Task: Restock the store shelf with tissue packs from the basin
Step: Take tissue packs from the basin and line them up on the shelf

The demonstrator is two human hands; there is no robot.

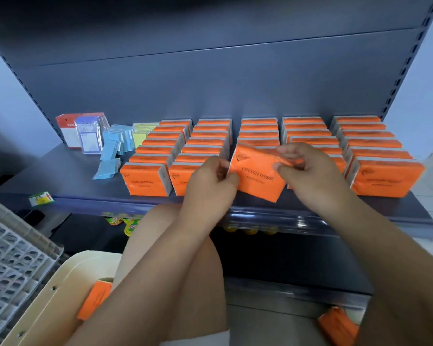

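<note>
A white crate [10, 258] and a cream basin [60, 275] sit low at left; one orange pack [95, 299] in the basin is half hidden by an arm. The dark shelf [60, 176] carries blue packets [110, 151] and rows of tissue packs [210, 136]. The left hand [210, 186] and right hand [308, 173] pinch a tilted pack [256, 174] by its ends at the middle row's front.

The light is soft, even and cool, with faint shadows and dim shade under the shelf [60, 176]. Its glossy front rail [310, 219] shows weak glare. The left hand [210, 183], the right hand [310, 171] and the tissue pack [258, 176] they pinch are motion-blurred. The uprights [410, 61] bow outward at the edges. The near-left crate [13, 258] looks soft.
</note>
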